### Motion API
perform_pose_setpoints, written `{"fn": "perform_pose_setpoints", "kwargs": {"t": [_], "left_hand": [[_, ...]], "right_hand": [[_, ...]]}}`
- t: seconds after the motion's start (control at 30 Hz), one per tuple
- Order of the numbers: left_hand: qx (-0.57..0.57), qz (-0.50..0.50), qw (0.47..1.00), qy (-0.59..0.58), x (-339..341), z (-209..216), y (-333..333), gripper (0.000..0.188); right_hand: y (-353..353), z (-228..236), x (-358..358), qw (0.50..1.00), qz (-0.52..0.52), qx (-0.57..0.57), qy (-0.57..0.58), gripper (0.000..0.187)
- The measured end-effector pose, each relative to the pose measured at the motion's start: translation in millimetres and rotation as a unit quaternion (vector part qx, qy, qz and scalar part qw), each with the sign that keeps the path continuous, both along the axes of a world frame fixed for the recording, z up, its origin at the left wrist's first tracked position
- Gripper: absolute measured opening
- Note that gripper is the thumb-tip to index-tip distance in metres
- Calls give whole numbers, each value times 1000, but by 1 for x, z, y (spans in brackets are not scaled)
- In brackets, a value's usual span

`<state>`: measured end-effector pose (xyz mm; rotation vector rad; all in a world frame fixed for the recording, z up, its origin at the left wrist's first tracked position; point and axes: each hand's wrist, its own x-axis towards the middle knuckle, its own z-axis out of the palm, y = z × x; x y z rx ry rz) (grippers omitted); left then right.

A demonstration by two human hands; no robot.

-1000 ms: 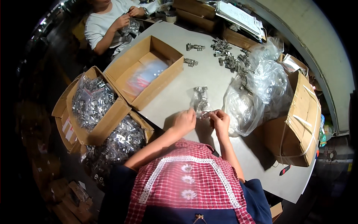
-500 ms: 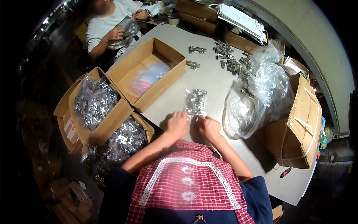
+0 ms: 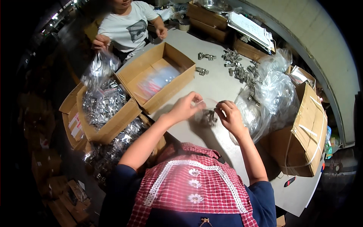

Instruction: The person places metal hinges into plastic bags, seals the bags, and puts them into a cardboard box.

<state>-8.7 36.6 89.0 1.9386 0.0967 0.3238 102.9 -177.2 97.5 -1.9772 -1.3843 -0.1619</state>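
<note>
My left hand (image 3: 187,107) and my right hand (image 3: 231,117) pinch the upper edge of a small clear plastic bag (image 3: 208,118), one at each side. Metal parts that look like cabinet hinges sit low in the bag, which is blurred and tilted over the grey table (image 3: 185,41). Left of my hands stands an open carton (image 3: 177,84) with flat clear bags (image 3: 159,80) inside. Two loose hinges (image 3: 206,56) lie beyond it, near a heap of hinges (image 3: 242,70).
A carton full of bagged hinges (image 3: 104,104) stands at left, above more filled bags (image 3: 126,138). A co-worker (image 3: 130,28) holds a filled bag (image 3: 101,65) over that carton. Crumpled plastic (image 3: 278,89) and a strapped carton (image 3: 304,130) occupy the right. Papers (image 3: 249,28) lie at the back.
The bag of hinges, flat on the table before, is now lifted between my hands. The co-worker's hand has moved left with a bag, over the filled carton. My view has shifted slightly.
</note>
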Motion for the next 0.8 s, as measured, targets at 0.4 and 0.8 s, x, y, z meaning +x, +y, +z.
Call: {"fn": "perform_pose_setpoints", "kwargs": {"t": [0.4, 0.8], "left_hand": [[-67, 30, 997, -23, -7, -31, -33, 13], [182, 48, 961, -203, -25, 35, -44, 6]], "right_hand": [[-13, -7, -7, 996, 7, -15, 84, 15], [2, 37, -32, 976, 53, 19, 210, 14]]}}
